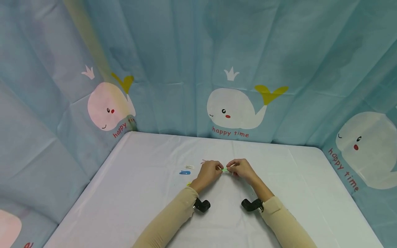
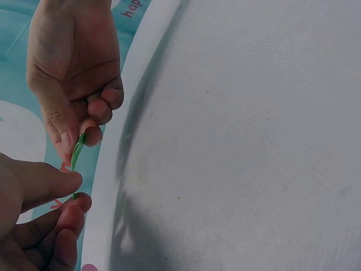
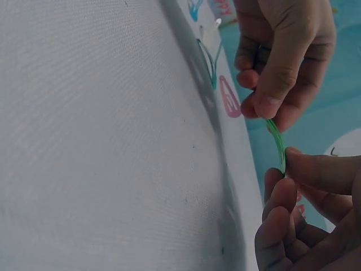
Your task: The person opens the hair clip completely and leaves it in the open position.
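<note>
A slim green snap hair clip [image 1: 224, 169] is stretched between the two hands, just above the white table. My left hand [image 1: 210, 172] pinches one end between thumb and fingertips. The other end is pinched by my right hand [image 1: 243, 169]. In the left wrist view the green clip [image 2: 76, 153] runs from the upper hand to the lower one. The right wrist view shows the clip [image 3: 276, 138] slightly bent, its ends hidden by fingertips. Beyond the left hand there, a pink snap hair clip [image 3: 229, 97] lies on the table.
Left of the left hand lie a blue clip [image 1: 184, 172], a whitish clip [image 1: 189, 167] and a partly hidden yellow piece [image 1: 189, 184]. A teal V-shaped piece [image 3: 210, 66] appears near the pink clip. Blue whale-print curtains [image 1: 173, 69] border the white table [image 1: 139, 165].
</note>
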{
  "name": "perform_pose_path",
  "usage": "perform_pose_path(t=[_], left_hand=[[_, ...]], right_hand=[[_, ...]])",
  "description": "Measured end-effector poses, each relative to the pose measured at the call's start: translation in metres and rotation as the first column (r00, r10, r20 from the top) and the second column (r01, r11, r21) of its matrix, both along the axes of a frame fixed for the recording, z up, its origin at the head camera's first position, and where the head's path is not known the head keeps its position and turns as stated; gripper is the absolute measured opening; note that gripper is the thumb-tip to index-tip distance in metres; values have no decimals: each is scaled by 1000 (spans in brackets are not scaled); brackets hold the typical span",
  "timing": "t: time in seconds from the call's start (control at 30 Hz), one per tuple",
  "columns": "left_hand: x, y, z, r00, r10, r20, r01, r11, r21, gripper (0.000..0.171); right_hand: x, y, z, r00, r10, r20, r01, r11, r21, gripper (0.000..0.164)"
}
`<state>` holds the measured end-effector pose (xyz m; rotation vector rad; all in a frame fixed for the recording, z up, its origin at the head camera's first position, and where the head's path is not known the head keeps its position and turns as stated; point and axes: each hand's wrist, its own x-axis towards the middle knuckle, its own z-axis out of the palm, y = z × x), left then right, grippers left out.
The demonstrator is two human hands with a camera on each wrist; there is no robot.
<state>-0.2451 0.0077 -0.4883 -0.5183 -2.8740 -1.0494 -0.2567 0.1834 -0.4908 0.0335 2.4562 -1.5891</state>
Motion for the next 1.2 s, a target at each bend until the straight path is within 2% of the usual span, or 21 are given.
perform_pose_path(t=[0.27, 0.67, 0.87, 1.2], left_hand=[[-1, -2, -1, 1000, 1, 11, -1, 1000, 3, 9], [0, -3, -1, 1000, 16, 12, -16, 1000, 7, 9], [2, -1, -1, 999, 25, 32, -27, 998, 48, 9], [1, -4, -3, 998, 18, 63, -25, 994, 110, 12]], right_hand=[[1, 1, 0, 1000, 31, -1, -31, 999, -12, 15], [3, -1, 0, 999, 21, -25, -21, 1000, -13, 16], [4, -2, 2, 1000, -25, -17, 25, 1000, -15, 15], [5, -1, 0, 999, -12, -53, 11, 1000, -22, 15]])
